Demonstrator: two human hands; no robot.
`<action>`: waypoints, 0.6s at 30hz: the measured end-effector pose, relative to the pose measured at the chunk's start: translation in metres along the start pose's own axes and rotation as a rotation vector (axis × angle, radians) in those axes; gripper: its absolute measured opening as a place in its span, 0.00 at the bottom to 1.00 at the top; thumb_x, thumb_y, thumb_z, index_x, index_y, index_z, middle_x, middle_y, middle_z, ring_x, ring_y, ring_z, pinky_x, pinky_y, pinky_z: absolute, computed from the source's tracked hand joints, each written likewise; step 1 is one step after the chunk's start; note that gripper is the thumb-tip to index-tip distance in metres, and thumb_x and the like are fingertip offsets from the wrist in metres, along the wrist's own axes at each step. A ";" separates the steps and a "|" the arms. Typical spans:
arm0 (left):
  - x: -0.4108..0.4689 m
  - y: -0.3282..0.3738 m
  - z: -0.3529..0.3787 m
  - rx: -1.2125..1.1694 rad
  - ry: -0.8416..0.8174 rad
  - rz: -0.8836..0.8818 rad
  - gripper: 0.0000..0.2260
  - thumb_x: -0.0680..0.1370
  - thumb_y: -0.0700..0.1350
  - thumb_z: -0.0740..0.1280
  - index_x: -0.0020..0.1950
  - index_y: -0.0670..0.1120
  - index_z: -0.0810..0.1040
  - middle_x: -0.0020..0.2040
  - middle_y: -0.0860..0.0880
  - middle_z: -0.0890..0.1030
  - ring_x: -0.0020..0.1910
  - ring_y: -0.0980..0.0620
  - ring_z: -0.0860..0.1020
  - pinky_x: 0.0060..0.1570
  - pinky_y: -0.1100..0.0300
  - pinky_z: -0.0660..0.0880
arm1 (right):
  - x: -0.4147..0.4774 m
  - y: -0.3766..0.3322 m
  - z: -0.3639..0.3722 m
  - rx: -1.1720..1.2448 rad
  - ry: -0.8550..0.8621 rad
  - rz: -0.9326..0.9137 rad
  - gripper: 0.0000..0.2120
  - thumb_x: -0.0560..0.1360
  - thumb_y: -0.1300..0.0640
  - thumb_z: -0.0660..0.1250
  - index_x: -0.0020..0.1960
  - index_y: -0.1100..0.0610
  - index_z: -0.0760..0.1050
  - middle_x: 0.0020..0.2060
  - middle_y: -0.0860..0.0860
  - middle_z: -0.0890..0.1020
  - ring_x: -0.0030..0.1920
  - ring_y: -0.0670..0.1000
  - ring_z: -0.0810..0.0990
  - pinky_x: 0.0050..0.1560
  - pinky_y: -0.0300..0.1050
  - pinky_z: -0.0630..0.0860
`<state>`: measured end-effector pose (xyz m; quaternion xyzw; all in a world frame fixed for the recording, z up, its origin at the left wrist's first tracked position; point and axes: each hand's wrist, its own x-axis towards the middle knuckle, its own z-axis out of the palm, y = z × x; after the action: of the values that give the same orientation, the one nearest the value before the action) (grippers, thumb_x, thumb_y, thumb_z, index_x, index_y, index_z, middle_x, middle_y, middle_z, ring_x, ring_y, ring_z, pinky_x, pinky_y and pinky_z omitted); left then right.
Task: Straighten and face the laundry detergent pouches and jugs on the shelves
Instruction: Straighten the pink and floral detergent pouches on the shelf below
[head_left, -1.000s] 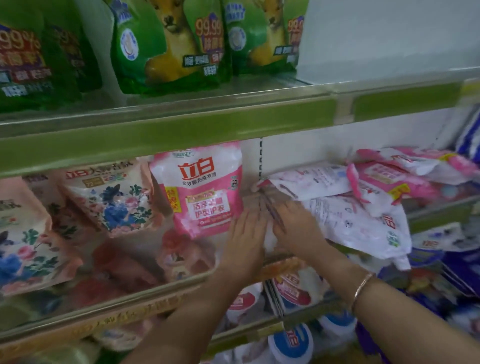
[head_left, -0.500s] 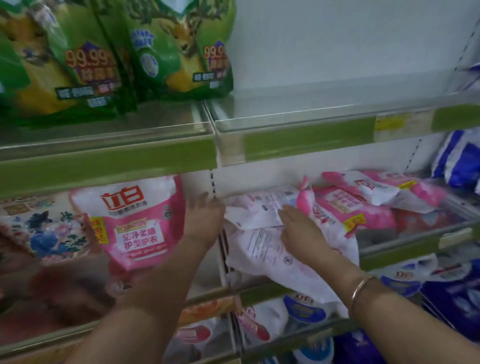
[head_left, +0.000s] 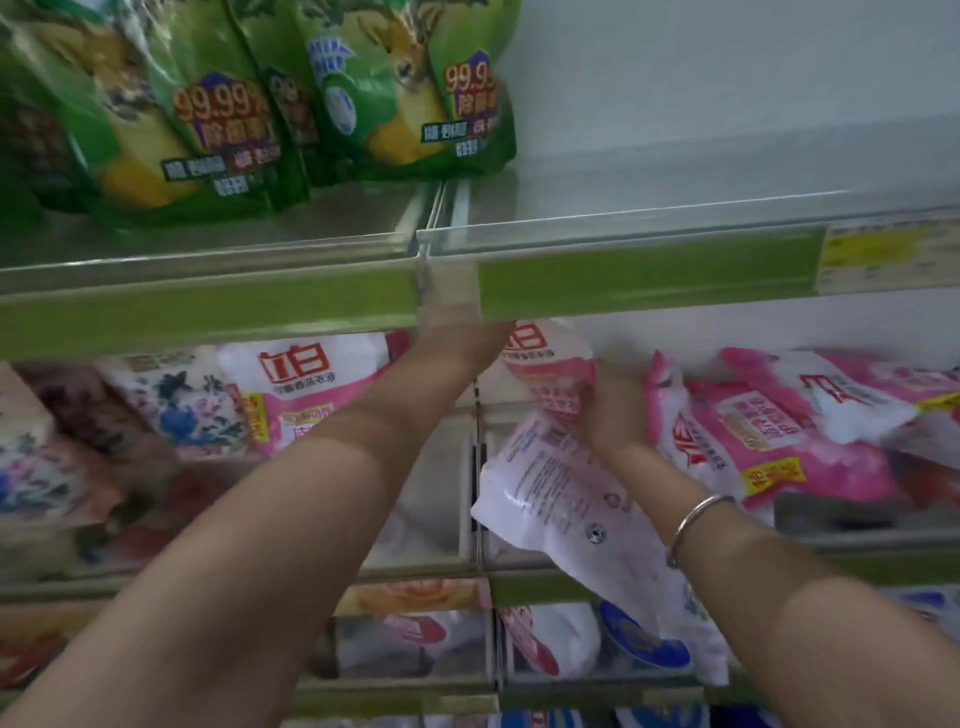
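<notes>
The right hand (head_left: 615, 415) held a pink pouch (head_left: 550, 366) in its grip at eleven o'clock. The shelf edge (head_left: 649, 283) hid the left hand (head_left: 485, 333), so its grip could not be told.

Soft even light; motion-blurred, wide-angle edges

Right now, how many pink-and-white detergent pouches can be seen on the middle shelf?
5. Upright pouch left of the divider; held pouch in the right hand; back-side-out pouch sagging over the edge; two flat pouches at right. More may be hidden.
</notes>
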<state>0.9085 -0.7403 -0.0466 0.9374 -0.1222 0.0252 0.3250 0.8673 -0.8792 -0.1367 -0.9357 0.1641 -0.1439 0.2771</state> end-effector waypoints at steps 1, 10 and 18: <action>-0.006 0.004 -0.005 -0.072 -0.057 -0.052 0.13 0.79 0.55 0.58 0.57 0.50 0.75 0.54 0.51 0.75 0.53 0.52 0.73 0.51 0.60 0.67 | 0.001 -0.001 -0.001 0.034 -0.010 0.023 0.08 0.81 0.58 0.55 0.51 0.59 0.72 0.38 0.49 0.77 0.42 0.55 0.80 0.36 0.35 0.69; -0.009 -0.008 -0.004 -0.004 -0.012 -0.018 0.18 0.81 0.52 0.58 0.65 0.43 0.72 0.64 0.42 0.74 0.63 0.44 0.72 0.58 0.58 0.68 | 0.017 -0.008 -0.008 0.703 -0.068 0.342 0.16 0.79 0.51 0.59 0.48 0.64 0.74 0.42 0.58 0.84 0.40 0.59 0.83 0.44 0.52 0.81; -0.004 -0.080 0.055 -0.221 -0.203 -0.200 0.39 0.74 0.57 0.67 0.76 0.43 0.50 0.73 0.43 0.63 0.71 0.42 0.65 0.68 0.52 0.64 | 0.026 -0.002 -0.014 0.965 -0.148 0.393 0.11 0.79 0.58 0.61 0.54 0.65 0.74 0.44 0.58 0.83 0.39 0.53 0.85 0.32 0.39 0.81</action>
<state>0.9220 -0.7126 -0.1387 0.9013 -0.0625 -0.1155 0.4129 0.8862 -0.8943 -0.1194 -0.6610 0.2318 -0.0819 0.7090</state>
